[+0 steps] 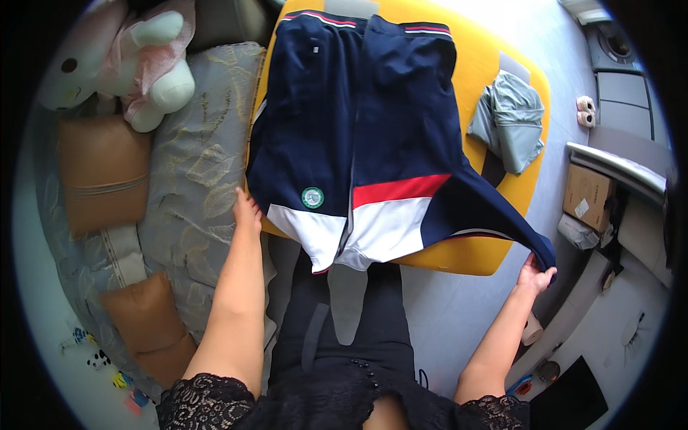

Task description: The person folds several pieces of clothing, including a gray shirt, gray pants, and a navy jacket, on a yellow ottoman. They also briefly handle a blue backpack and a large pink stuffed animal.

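A navy track jacket (405, 107) lies spread out, its hem band with red and white stripes at the far end and its shoulders and collar toward me. White panels, a red stripe and a round green badge (312, 198) mark its upper part. My right hand (536, 274) is closed around the cuff end of the sleeve stretched out to the right. At the jacket's left edge is my left hand (248, 211), fingers partly hidden and apparently closed on the cloth there. The left sleeve is mostly out of sight, seemingly beneath the jacket.
Under the jacket is a yellow padded surface (466, 261), with a crumpled grey-green garment (510, 118) at its right. A grey patterned sofa (204, 143) on the left holds brown cushions (104, 168) and a large plush toy (154, 64). A cardboard box (586, 195) stands at right.
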`<state>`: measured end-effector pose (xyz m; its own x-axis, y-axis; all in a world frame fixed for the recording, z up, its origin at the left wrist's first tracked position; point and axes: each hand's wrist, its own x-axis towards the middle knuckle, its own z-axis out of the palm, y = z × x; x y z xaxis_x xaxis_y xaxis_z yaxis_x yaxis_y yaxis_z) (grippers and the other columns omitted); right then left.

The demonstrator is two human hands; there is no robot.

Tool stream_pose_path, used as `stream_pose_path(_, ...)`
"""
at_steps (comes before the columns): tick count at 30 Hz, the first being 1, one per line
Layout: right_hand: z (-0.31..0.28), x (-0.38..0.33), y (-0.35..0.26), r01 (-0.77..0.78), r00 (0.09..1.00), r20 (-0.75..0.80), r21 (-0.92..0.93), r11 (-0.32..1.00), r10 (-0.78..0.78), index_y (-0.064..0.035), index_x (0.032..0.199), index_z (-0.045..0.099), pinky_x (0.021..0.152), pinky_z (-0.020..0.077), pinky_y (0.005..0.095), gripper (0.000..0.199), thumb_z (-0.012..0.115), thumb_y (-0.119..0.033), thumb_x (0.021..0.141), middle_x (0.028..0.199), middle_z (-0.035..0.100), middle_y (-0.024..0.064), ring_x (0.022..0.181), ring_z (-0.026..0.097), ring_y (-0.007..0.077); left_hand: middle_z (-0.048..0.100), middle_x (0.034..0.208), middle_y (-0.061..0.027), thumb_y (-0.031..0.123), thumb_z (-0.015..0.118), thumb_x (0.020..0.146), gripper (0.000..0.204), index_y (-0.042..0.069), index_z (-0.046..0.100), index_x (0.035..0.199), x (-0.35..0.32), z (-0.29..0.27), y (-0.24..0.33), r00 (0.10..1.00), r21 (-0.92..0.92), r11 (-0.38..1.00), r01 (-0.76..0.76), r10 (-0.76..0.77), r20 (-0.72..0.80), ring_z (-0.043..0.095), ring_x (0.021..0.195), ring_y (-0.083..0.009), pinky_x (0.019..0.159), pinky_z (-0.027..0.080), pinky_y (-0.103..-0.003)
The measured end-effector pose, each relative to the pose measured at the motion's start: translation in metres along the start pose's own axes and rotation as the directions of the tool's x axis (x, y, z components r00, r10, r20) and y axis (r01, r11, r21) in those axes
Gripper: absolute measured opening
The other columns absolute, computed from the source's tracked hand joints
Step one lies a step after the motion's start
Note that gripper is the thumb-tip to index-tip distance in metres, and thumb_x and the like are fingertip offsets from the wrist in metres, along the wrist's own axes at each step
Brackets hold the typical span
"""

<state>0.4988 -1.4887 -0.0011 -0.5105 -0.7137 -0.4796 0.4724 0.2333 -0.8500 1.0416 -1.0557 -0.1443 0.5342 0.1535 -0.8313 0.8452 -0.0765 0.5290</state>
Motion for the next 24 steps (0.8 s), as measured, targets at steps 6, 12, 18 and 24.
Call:
stream_pose_path(6, 0.017, -0.019, 0.008, -0.023, 1.000, -0.010, -0.056, 0.998, 0.023, -0.0020, 0.123, 0.050, 0.087, 0.0504, 0.0407, 0.053, 0.036, -0.047, 0.098, 0.124, 0.053, 0.0150, 0.106, 0.054, 0.0295, 0.065, 0.103, -0.0112, 0.042, 0.062, 0.087, 0.056, 0.001, 0.054, 0.124, 0.056, 0.040, 0.046, 0.918, 0.471, 0.798, -0.375, 0.390, 0.071, 0.060, 0.094, -0.0203, 0.083, 0.047, -0.031)
stream_pose_path(12, 0.061, -0.040, 0.045, -0.049, 0.990, 0.127, -0.120, 0.992, 0.064, 0.0003, 0.127, 0.047, 0.090, 0.0499, 0.0411, 0.057, 0.036, -0.048, 0.098, 0.123, 0.054, 0.0158, 0.105, 0.056, 0.0303, 0.067, 0.084, -0.0070, 0.022, 0.072, 0.078, 0.029, -0.002, 0.066, 0.094, 0.074, 0.059, 0.088, 0.787, 0.714, 0.432, -0.551, 0.554, 0.272, 0.061, 0.076, -0.0156, 0.071, 0.048, -0.030)
stream_pose_path(18, 0.072, -0.055, 0.060, -0.045, 0.988, 0.140, -0.156, 0.987, 0.067, 0.0009, 0.130, 0.045, 0.091, 0.0495, 0.0406, 0.059, 0.035, -0.048, 0.098, 0.126, 0.053, 0.0167, 0.109, 0.055, 0.0316, 0.062, 0.107, -0.0186, 0.015, 0.060, 0.088, 0.029, -0.010, 0.060, 0.101, -0.035, 0.019, 0.114, 0.733, -0.003, 0.803, -0.596, 0.543, -0.410, 0.062, 0.092, -0.0242, 0.081, 0.051, -0.034)
stream_pose_path(24, 0.085, -0.058, 0.072, -0.082, 0.980, 0.167, -0.168, 0.982, 0.111, 0.0024, 0.129, 0.044, 0.094, 0.0490, 0.0408, 0.059, 0.035, -0.047, 0.098, 0.128, 0.053, 0.0170, 0.111, 0.055, 0.0316, 0.055, 0.118, -0.0143, 0.036, 0.058, 0.090, 0.041, 0.006, 0.053, 0.118, 0.029, -0.083, 0.032, 0.789, 0.291, 0.920, -0.264, 0.379, -0.484, 0.053, 0.105, -0.0289, 0.087, 0.044, -0.049)
